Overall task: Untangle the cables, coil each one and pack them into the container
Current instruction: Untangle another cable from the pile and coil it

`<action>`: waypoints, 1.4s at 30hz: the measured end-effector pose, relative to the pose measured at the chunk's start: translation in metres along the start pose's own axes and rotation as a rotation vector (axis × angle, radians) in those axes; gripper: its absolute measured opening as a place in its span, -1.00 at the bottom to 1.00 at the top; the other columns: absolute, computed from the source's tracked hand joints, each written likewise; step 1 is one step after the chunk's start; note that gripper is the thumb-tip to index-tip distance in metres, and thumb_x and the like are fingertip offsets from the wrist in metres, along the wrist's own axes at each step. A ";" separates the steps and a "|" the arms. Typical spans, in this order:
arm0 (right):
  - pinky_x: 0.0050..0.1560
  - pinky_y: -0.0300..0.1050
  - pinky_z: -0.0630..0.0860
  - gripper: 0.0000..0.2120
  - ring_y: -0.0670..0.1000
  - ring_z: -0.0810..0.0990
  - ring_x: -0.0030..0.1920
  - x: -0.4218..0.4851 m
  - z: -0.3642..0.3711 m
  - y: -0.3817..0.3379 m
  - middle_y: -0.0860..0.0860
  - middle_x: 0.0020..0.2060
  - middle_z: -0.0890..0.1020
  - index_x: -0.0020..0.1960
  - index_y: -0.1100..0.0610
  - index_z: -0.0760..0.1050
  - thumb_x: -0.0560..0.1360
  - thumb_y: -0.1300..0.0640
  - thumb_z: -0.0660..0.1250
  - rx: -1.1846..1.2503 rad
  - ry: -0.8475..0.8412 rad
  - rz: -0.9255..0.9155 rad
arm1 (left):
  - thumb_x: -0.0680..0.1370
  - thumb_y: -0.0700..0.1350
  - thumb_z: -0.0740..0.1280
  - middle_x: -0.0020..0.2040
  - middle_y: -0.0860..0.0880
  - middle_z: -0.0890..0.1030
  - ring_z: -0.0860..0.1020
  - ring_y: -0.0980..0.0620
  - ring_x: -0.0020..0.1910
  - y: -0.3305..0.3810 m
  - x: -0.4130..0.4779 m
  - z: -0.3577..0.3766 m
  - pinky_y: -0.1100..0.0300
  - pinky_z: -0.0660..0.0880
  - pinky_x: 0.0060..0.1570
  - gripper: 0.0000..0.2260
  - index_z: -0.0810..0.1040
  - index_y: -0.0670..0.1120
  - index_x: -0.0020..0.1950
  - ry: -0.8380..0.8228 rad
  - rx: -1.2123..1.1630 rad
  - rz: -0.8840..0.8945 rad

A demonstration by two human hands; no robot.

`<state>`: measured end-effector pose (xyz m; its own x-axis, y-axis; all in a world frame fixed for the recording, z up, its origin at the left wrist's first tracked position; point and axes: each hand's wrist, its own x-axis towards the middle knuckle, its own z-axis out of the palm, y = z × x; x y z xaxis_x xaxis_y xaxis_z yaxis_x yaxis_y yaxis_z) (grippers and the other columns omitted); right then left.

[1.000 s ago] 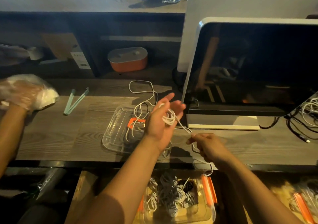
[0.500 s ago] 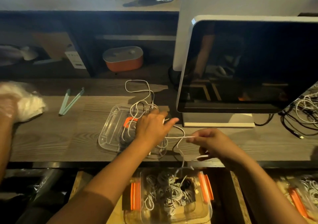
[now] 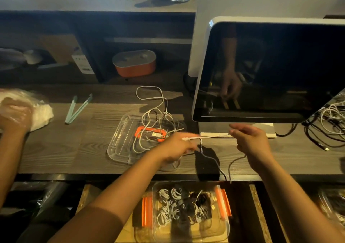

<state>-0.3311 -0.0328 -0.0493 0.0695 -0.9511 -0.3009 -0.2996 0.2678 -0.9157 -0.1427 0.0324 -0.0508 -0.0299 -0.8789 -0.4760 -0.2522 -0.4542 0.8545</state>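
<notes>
White cable (image 3: 211, 136): one taut length. Its right end is pinched between thumb and fingertips of the right hand (image 3: 251, 142). Its left end is held in the left hand (image 3: 174, 148), whose fingers are curled round it but motion-blurred. Slack lengths drop from both hands over the near edge of the desk (image 3: 56, 145). Both hands are just right of the clear lid (image 3: 119, 142), the left overlapping its near right corner. On the lid: loose cable tangle (image 3: 155, 123) and orange loop (image 3: 147, 129). Below the lid, under the desk edge: clear container (image 3: 214, 231) with orange clasps, holding coiled cables (image 3: 179, 205). Right of the lid: dark monitor (image 3: 270, 71). Left of the lid: green tongs (image 3: 77, 109), and further left a second person's gloved hand (image 3: 15, 114).
</notes>
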 end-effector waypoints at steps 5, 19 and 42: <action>-0.45 -0.37 0.35 -0.91 -0.19 0.44 -0.41 -0.019 0.041 0.016 -0.03 -0.32 0.56 -0.05 0.17 0.59 0.52 0.20 0.32 -0.017 -0.123 -0.057 | 0.52 -0.16 0.18 0.15 0.02 0.61 0.46 0.08 0.26 0.018 -0.008 0.015 0.12 0.35 0.22 -0.69 0.45 -0.05 0.27 -0.067 -0.811 0.209; -0.34 -0.35 0.43 -0.89 -0.22 0.49 -0.34 -0.036 0.021 -0.025 -0.11 -0.26 0.58 -0.16 -0.10 0.52 0.54 0.05 0.30 -0.685 -0.520 -0.260 | 0.56 -0.21 0.17 0.18 -0.11 0.51 0.48 -0.12 0.12 0.004 0.012 -0.009 0.16 0.31 -0.10 -0.71 0.47 -0.08 0.26 0.830 0.804 0.294; -0.46 -0.38 0.31 -0.73 -0.24 0.41 -0.48 -0.046 0.042 0.000 -0.11 -0.41 0.43 -0.15 0.12 0.50 0.64 0.13 0.08 -0.377 -0.411 -0.181 | 0.61 -0.24 0.11 -0.05 0.03 0.64 0.57 0.04 0.05 0.020 -0.006 0.025 0.20 0.46 0.00 -0.73 0.49 0.04 0.18 -0.003 -0.487 0.324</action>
<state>-0.2942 0.0173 -0.0465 0.4915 -0.8189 -0.2964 -0.5613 -0.0377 -0.8267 -0.1720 0.0320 -0.0361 -0.0344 -0.9840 -0.1747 0.2439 -0.1778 0.9534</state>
